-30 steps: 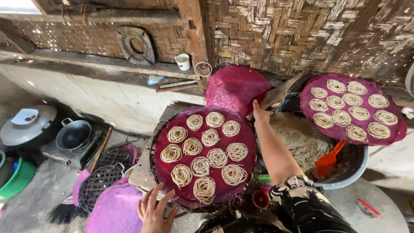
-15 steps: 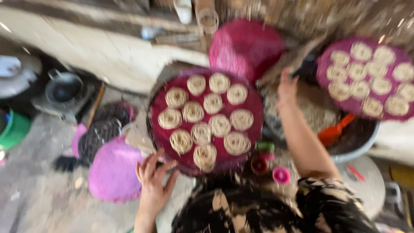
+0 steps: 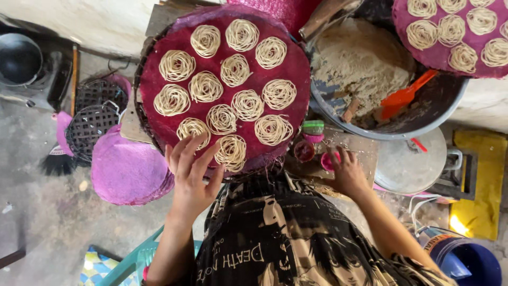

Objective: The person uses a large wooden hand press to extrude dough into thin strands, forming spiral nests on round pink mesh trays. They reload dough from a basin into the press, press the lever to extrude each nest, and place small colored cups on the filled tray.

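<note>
Two open hands: left hand [image 3: 191, 177] touching the noodle tray's [image 3: 288, 69] near rim, right hand [image 3: 346, 172] beside it.

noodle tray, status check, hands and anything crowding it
Left hand open, fingers spread on near rim of red noodle tray. Right hand open, at small pink cup. Flour basin close on tray's right.
</note>
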`<action>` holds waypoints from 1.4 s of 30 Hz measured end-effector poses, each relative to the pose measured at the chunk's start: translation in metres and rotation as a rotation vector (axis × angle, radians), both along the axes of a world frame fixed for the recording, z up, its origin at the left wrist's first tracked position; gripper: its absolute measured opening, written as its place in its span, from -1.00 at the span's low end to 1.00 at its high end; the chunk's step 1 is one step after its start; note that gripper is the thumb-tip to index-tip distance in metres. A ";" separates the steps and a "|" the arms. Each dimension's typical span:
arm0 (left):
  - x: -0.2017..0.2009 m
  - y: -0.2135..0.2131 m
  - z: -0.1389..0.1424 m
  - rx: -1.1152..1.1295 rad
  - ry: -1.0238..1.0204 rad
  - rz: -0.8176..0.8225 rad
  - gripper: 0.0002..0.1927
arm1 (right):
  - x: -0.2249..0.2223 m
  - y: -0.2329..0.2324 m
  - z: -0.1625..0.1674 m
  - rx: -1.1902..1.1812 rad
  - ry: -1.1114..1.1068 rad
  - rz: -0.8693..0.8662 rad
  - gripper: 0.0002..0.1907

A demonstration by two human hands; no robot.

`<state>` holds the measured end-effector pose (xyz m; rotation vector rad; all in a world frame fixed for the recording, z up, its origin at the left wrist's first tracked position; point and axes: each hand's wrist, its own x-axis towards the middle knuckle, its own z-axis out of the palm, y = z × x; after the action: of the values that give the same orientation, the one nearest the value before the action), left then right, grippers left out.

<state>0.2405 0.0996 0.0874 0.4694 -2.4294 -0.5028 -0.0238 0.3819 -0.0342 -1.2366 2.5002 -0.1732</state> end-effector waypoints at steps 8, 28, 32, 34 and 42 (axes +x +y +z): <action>0.001 -0.019 0.026 -0.011 0.158 0.154 -0.55 | 0.004 0.009 -0.059 -0.159 -0.025 -0.268 -0.24; -0.019 -0.023 0.076 0.329 0.327 -0.400 -0.15 | 0.008 -0.179 0.228 -0.610 -0.988 0.374 -0.30; 0.020 -0.031 0.053 0.323 0.411 -0.225 -0.24 | -0.029 -0.169 0.216 -0.388 -0.541 0.160 -0.28; 0.035 -0.039 0.038 0.400 0.378 -0.143 -0.23 | -0.041 -0.172 0.201 -0.273 -0.224 0.149 -0.26; 0.062 -0.041 -0.027 0.444 0.306 0.127 -0.04 | -0.048 -0.166 0.133 -0.057 0.069 0.212 -0.16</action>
<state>0.3030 0.0590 0.0605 0.6711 -1.9782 -0.9876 -0.0719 0.2154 0.0991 -1.5446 2.4143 -0.1522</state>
